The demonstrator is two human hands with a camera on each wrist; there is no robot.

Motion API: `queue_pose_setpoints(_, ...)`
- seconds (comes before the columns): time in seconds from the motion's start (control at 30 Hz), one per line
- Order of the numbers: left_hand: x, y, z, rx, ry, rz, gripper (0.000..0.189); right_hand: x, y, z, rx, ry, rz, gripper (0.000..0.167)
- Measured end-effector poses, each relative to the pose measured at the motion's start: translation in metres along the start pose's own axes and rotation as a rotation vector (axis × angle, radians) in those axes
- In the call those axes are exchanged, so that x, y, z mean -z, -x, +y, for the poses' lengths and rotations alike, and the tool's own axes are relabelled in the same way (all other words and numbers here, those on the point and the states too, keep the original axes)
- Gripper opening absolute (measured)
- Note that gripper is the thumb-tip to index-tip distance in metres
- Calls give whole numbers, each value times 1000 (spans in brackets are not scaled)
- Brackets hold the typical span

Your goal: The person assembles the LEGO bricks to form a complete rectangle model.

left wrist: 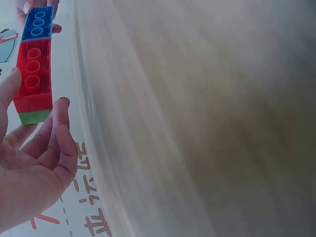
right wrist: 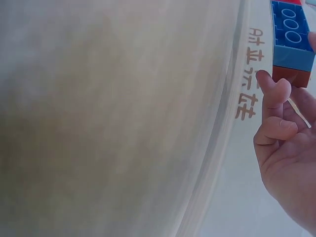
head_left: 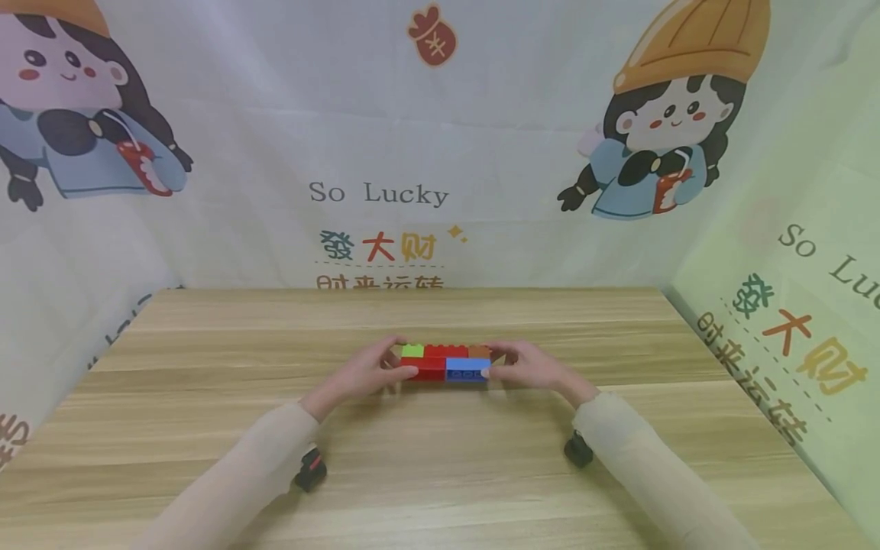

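Observation:
Both hands hold a row of joined toy building bricks just above the table. A red brick [head_left: 431, 371] and a blue brick [head_left: 464, 364] sit side by side in front, hollow undersides and round tubes showing in the wrist views. Behind them run a lime-green brick [head_left: 413, 351], another red brick [head_left: 445, 351] and an orange-brown brick [right wrist: 291, 76]. The left hand [head_left: 364, 370] pinches the left end, thumb on the front red brick, fingers around the green end. At the opposite end, the right hand [head_left: 532, 367] pinches the blue and orange-brown bricks between thumb and fingers.
A wood-grain table [head_left: 440, 466] lies beneath the hands. Printed cloth [head_left: 509, 137] with cartoon figures and lettering hangs behind it and along the sides. Small dark devices, one by each wrist, show below the pale sleeves [head_left: 241, 466].

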State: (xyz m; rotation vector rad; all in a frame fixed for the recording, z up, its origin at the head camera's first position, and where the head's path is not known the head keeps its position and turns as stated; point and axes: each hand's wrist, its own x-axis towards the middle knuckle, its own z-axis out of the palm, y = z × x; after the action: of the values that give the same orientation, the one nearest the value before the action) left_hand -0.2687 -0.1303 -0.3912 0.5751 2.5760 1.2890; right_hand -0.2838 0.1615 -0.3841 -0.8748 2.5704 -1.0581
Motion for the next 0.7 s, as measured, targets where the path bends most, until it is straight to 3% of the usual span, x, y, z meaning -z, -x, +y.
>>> queue_pose_setpoints(0.43,-1,-8,-4,64,47,13,59,2,-13,4,-120,-84,-43,54)
queue_pose_setpoints(0.7,0,-12,-5,84,-65,45,53,1,-19,8,-132,-187,-40,51)
